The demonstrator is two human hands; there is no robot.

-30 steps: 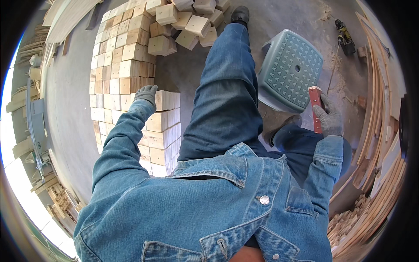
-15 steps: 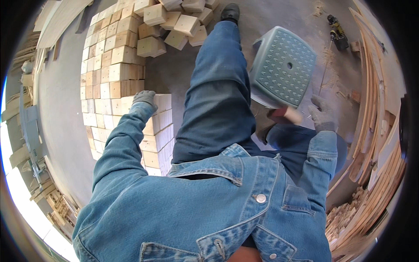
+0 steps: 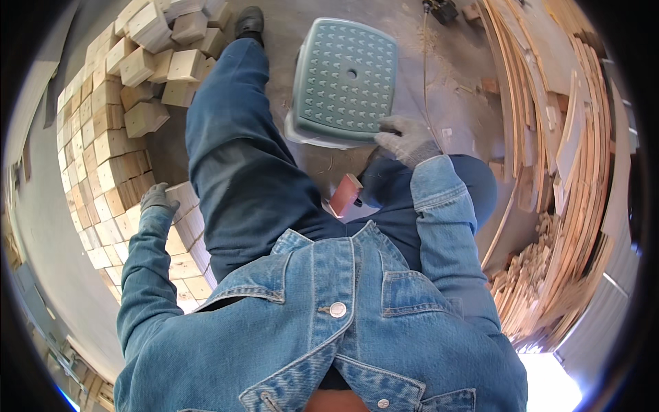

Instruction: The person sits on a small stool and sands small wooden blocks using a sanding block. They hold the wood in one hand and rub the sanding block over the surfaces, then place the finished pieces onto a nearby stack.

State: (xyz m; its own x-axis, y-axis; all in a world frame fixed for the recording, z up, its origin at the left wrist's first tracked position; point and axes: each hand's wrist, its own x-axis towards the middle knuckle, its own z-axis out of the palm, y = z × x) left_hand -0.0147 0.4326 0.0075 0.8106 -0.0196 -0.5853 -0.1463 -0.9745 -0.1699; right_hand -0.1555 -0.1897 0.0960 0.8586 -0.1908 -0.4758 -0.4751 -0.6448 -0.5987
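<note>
Grey-gloved, my left hand rests loosely spread on stacked wooden blocks; my right hand, fingers half-extended, holds nothing visible at the green stool.

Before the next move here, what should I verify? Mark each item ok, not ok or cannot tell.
1. Right hand free: ok, it looks empty, fingers out near the stool.
2. Left hand supported: ok, it appears to rest on the block stack.
3. Stool upright: ok, its top faces up.
4. Red block in hand: not ok, neither hand holds it.
5. Red block supported: cannot tell, its underside is hidden.
</note>
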